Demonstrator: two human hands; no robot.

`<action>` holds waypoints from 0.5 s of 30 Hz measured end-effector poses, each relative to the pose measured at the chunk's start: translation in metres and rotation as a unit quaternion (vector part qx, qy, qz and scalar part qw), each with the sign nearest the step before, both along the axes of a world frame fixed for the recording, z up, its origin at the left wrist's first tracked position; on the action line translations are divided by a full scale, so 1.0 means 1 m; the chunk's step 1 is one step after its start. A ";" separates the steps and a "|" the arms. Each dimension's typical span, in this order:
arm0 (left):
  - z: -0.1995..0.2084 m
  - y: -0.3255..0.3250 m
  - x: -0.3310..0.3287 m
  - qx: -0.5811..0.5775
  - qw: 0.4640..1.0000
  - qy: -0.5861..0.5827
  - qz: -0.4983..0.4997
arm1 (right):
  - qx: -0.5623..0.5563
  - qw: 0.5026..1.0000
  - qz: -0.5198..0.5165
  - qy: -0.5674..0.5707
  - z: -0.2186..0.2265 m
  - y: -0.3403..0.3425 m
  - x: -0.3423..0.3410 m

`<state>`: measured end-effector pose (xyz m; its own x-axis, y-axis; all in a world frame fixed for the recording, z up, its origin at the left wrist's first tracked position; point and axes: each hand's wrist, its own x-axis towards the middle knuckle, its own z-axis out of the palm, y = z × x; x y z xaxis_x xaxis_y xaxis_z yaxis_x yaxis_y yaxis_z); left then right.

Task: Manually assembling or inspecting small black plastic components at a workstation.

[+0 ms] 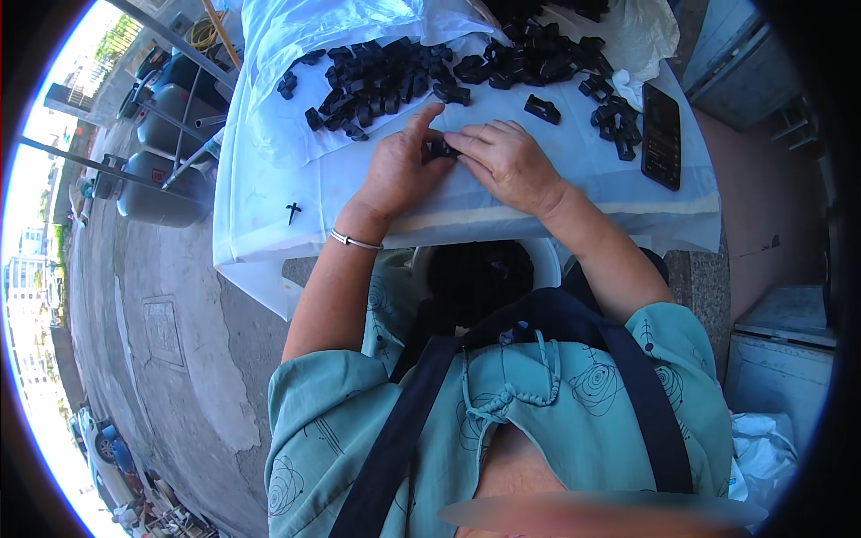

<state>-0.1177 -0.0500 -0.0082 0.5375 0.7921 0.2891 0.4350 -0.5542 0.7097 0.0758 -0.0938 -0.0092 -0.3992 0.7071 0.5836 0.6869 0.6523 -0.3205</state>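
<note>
Both hands meet above the near half of a table covered in white plastic sheet (269,193). Between them is a small black plastic part (437,149), partly hidden by the fingers. My left hand (401,166) grips it, the thumb side raised. The fingertips of my right hand (507,161) pinch at its right end. Just beyond my hands lies a heap of similar black plastic parts (386,81), with a second heap (538,54) to its right. One single black part (542,109) lies apart, beyond my right hand.
A phone (661,134) lies at the table's right edge, beside a small cluster of black parts (617,125). A tiny black cross-shaped piece (293,212) is at the left. Below the near edge stands a white bucket (544,262) with dark contents. Grey tanks (161,193) stand left.
</note>
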 end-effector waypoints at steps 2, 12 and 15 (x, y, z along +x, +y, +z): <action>0.003 -0.002 0.001 0.001 1.000 0.028 0.011 | -0.002 1.000 0.003 0.008 0.000 -0.003 -0.001; 0.015 0.011 -0.059 0.223 0.946 0.148 0.184 | 0.003 0.985 -0.062 -0.161 0.010 -0.015 -0.001; 0.010 0.020 -0.064 0.213 0.942 0.199 0.164 | 0.001 0.980 -0.071 -0.188 0.005 -0.015 -0.004</action>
